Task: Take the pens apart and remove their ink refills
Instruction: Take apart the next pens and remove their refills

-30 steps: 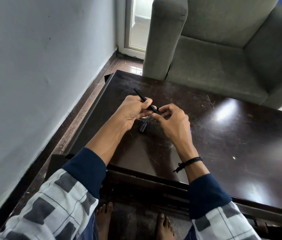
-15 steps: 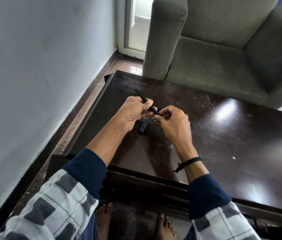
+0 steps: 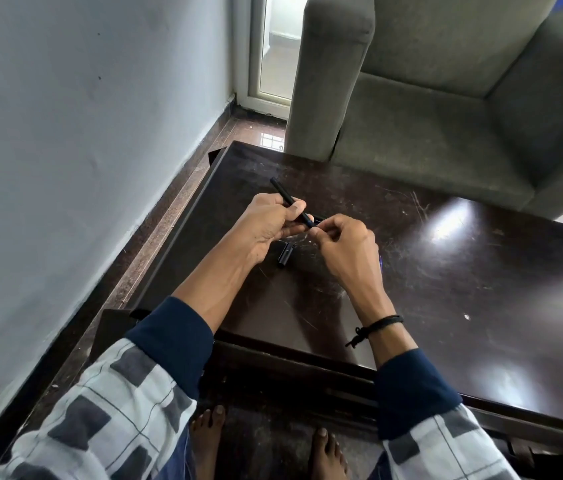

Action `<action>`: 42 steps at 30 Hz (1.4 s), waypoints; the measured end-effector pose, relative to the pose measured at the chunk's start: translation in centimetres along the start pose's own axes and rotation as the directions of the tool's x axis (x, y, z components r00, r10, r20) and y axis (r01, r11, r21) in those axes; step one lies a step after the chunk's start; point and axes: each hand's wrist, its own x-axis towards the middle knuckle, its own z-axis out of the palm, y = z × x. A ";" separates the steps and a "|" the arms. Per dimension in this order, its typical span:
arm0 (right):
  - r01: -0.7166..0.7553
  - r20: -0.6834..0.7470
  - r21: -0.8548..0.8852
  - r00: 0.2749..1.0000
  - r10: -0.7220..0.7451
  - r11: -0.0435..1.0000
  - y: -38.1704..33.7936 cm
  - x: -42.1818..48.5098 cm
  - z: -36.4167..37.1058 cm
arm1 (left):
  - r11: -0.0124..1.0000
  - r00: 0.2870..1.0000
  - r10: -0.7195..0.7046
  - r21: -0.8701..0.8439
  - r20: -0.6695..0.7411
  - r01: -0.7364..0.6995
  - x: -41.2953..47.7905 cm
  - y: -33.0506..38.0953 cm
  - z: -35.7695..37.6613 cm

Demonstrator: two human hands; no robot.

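I work from the largest item down.

1. The armchair (image 3: 446, 133) stands behind the table (image 3: 463, 289). Neither takes part in the task.
2. The table is the work surface. Both hands are held just above its near-left area.
3. The left hand (image 3: 266, 226) grasps the pen (image 3: 282, 190) around its middle, with the fingers curled and the thumb pressed on top. The far end of the barrel sticks out beyond the knuckles, pointing up and away.
4. The right hand (image 3: 346, 247) pinches the near end of the pen between thumb and fingertips. I cannot tell which part it holds, since the fingers cover it.
5. A short black piece, which I take to be the cap (image 3: 286, 255), lies on the table just below and between the hands, apart from the pen.
6. A thin blue sliver (image 3: 381, 263) shows at the right hand's outer edge. It is too small to identify.

Status, as I judge it:
- The cap is off, so the first step on this pen is done.
- The barrel looks unopened, and no refill is visible.
- The step in hand appears to be unscrewing or pulling off the tip section.
- What is left: open the barrel, draw out the refill, then do the same for any other pens, none of which I can confirm in view.
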 end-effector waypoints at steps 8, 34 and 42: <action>-0.010 -0.003 0.013 1.000 0.010 1.000 0.0 0.0 0.0 | 1.000 1.000 -0.003 0.008 0.000 0.003 0.0 0.0 -0.2; -0.020 0.016 0.037 1.000 0.019 0.999 -0.1 0.0 -0.2 | 1.000 1.000 -0.012 0.007 -0.014 0.012 -0.1 0.1 0.0; -0.017 -0.003 0.042 1.000 0.017 0.999 -0.1 0.0 -0.1 | 1.000 1.000 -0.010 0.005 -0.022 0.010 -0.2 0.2 -0.1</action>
